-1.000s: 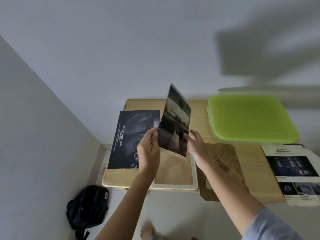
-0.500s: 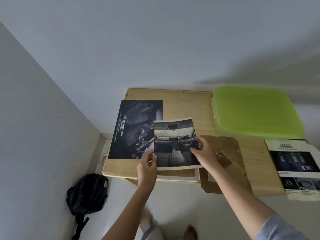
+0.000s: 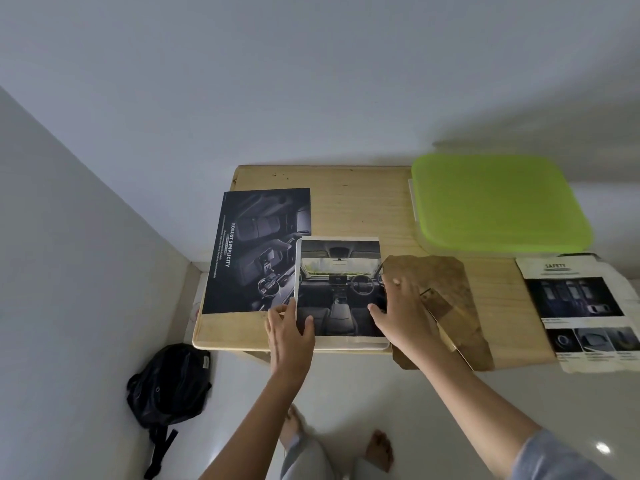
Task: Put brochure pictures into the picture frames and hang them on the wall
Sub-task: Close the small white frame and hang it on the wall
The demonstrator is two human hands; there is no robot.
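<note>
Against white wall point(image 3: 311, 81) (corner), wooden table point(image 3: 363, 202).

Light wood table point(image 3: 363, 202) in a wall corner: dark brochure pg point(image 3: 259, 251) flat at L, touching a white frame point(image 3: 346, 344) at the front edge w/ a car-interior pic point(image 3: 339, 289) lying in it. Brown backing board point(image 3: 440, 289) just R of the frame, overhanging the front; green-lidded box point(image 3: 498, 206) at back R, safety sheet point(image 3: 581, 306) far R, also overhanging. Black backpack point(image 3: 169, 382) on the floor point(image 3: 346, 386) by the table's L end.
</note>
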